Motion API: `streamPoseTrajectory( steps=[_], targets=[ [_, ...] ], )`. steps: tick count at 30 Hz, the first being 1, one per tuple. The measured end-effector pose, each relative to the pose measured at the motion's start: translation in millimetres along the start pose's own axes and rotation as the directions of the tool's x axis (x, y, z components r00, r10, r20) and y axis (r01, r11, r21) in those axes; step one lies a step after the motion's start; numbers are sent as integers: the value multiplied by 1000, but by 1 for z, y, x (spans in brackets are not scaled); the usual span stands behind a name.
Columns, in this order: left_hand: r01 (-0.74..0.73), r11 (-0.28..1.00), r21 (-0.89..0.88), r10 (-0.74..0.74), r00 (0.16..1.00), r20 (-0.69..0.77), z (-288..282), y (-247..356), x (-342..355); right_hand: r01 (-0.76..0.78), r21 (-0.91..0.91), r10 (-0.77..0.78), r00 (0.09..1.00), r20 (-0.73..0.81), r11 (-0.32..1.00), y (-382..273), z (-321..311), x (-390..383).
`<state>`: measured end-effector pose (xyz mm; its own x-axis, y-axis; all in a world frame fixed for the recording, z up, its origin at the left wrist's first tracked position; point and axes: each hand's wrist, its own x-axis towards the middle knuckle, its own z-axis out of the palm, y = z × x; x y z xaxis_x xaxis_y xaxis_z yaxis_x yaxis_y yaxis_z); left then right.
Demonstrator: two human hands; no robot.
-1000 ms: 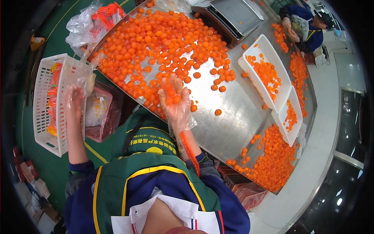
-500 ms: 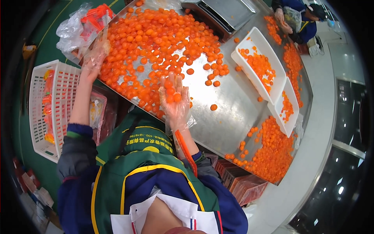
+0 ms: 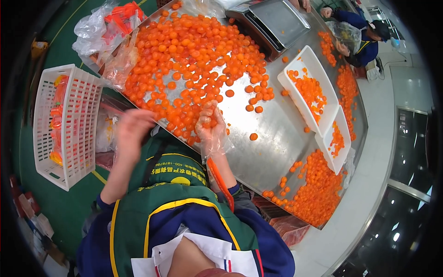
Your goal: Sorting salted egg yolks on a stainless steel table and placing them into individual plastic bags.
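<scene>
Many round orange egg yolks (image 3: 184, 51) lie heaped over the left part of a metal table (image 3: 249, 147). My right hand (image 3: 211, 127), in a clear plastic glove, is curled round some egg yolks at the heap's near edge; orange shows between the fingers. My left hand (image 3: 134, 127) is off the table's near left edge, above the floor side, and smeared by motion. Its fingers point toward the table, and I cannot make out anything in them. A crumpled clear plastic bag (image 3: 121, 69) lies at the table's left edge.
A white crate (image 3: 69, 134) stands at left. On the table are a scale (image 3: 279, 23), two white trays (image 3: 318, 121) holding yolks, and more small yolks (image 3: 314, 189) at right. A co-worker (image 3: 364, 41) handles a plastic bag at far right.
My left hand has left the clear plastic at the table's left edge and moved toward my body. The fingers of my right hand, earlier spread under several yolks, have closed round them.
</scene>
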<state>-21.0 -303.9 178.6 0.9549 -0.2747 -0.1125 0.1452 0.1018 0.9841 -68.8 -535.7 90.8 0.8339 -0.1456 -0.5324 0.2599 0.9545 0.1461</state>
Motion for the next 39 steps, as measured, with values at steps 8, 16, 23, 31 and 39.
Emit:
streamPoseTrajectory(
  steps=[8, 16, 23, 31, 39],
  targets=[
    [-519, 854, -2, -16, -30, 999, 129, 1, -48, 33, -211, -63, 989, -137, 977, -13, -5, -7],
    [-868, 496, 12, 46, 40, 998, 93, 17, -51, 227, -438, -255, 967, -6, 870, -73, 2, -3],
    [-766, 98, 636, -10, 638, 770, -30, 55, -64, 180, -440, -67, 869, 489, -880, -114, 31, 47],
    [-486, 615, 621, -262, 617, 742, -51, 18, -94, 112, -149, 19, 856, 517, -983, -90, 25, 75],
    [377, 865, 330, -490, 498, 715, -87, -7, -76, 64, -973, -14, 998, 63, 223, -86, 43, 21]
  ],
)
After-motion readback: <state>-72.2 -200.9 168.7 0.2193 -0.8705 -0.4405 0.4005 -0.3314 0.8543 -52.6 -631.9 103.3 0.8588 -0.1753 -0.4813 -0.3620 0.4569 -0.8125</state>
